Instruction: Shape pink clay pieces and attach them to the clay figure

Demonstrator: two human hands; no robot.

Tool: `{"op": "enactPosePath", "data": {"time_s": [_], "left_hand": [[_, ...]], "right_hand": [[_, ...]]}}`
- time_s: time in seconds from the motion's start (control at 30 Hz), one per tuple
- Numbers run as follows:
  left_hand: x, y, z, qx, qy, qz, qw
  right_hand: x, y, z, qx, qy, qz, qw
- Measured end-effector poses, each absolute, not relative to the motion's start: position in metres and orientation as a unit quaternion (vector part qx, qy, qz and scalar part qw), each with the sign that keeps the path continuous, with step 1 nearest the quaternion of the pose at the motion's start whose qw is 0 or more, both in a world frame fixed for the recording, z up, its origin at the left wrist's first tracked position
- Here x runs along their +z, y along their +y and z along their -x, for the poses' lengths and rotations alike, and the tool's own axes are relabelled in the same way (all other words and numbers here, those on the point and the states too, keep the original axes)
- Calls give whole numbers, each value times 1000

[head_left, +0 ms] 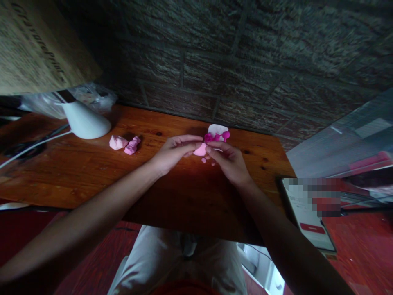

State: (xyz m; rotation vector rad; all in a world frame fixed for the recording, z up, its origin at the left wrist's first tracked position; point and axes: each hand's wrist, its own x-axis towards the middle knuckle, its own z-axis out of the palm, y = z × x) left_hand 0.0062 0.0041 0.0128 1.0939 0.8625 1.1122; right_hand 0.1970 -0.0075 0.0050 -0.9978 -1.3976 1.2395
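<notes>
Over the middle of the wooden table, a flat piece of light pink clay [200, 150] is pinched between my two hands. My left hand [175, 152] grips its left side, thumb along the edge. My right hand [227, 159] has thumb and fingertips closed on the right side. Just below lies a small pink bit [204, 160]. Behind my fingers, magenta shaped pieces [216, 137] rest against a white piece [217, 129]; my hands partly cover them. Farther left sit a pale pink lump of clay [118, 142] and a darker pink lump [132, 145].
A lamp with a white base [87, 121] and printed paper shade [43, 49] stands at the left, near dark scissors [24, 150] and a plastic bag [101, 98]. A tablet [310, 221] lies at the right edge. A dark brick wall [196, 69] rises behind the table [73, 168].
</notes>
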Motion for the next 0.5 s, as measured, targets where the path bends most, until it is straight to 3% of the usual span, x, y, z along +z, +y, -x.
{"op": "enactPosePath", "data": {"time_s": [0.5], "left_hand": [[16, 0, -7, 484, 354, -573, 559]], "right_hand": [[6, -9, -195, 555, -534, 411, 488]]}}
